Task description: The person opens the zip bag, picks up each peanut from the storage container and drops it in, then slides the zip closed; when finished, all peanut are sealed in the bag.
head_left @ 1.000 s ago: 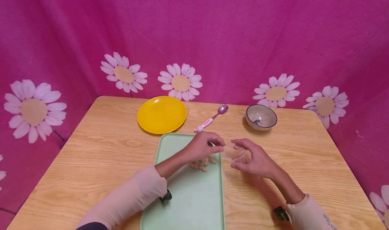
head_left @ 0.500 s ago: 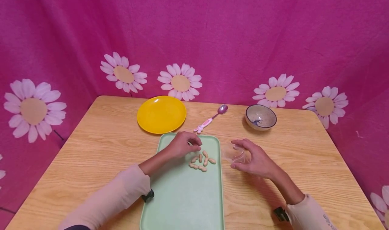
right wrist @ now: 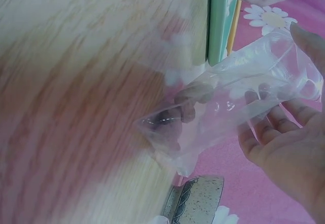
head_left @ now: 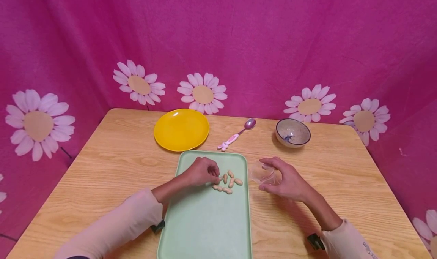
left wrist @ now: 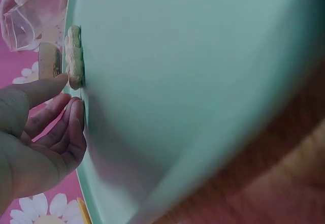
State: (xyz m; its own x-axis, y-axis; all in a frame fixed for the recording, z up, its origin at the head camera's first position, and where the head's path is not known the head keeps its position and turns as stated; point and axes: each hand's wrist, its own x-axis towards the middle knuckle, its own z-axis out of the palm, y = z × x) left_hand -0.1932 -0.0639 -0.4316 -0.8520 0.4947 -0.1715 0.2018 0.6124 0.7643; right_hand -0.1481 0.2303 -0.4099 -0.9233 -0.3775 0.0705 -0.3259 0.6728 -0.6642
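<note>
My left hand (head_left: 202,171) is over the green tray (head_left: 208,217), its fingertips at a peanut (head_left: 220,178) at the left of a small group. In the left wrist view the thumb is beside the peanuts (left wrist: 75,56), with a gap between it and the bent fingers; no firm pinch shows. Several more peanuts (head_left: 231,182) lie close by on the tray. My right hand (head_left: 285,179) holds a clear plastic bag (head_left: 263,173) just right of the tray, thumb on one side and fingers on the other. Several peanuts (right wrist: 185,109) show dimly through the bag in the right wrist view.
A yellow plate (head_left: 181,130) is at the back left, behind the tray. To its right lies a spoon (head_left: 239,133) with a pink rabbit handle. A speckled bowl (head_left: 293,133) with a dark rim stands at the back right. Pink flowered cloth surrounds the wooden table (head_left: 112,164).
My left hand has drawn back from the bag's mouth to the left, then come down to the peanut at the group's left. The right hand and bag have stayed in place.
</note>
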